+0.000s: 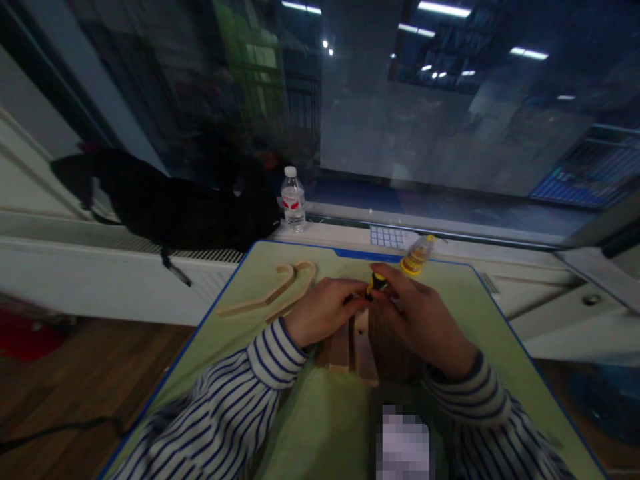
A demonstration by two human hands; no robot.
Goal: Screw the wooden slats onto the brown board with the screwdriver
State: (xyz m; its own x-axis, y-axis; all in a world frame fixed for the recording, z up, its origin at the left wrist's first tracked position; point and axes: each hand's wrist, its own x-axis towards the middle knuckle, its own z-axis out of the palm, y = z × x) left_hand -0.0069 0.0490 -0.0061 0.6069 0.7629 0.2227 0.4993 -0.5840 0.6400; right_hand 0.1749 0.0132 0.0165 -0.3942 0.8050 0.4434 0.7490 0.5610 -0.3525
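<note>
My right hand (420,313) grips a stubby yellow-and-black screwdriver (379,281) by its handle, between thumb and fingers. My left hand (325,307) is closed in a pinch right at the lower end of the screwdriver; what its fingertips hold is hidden. Beneath both hands lies a dark brown wooden board (400,347). Two light wooden pieces rest on it, a left strip (340,353) and a right strip (366,363) with a small dark hole. Left of my left hand, two curved wooden hooks (265,300) lie side by side on the table.
The table (240,413) has a yellow-green top with a blue edge. A small clear container with a yellow base (417,255) stands at its far edge. On the sill are a water bottle (293,200) and a black bag (175,207), before a large window.
</note>
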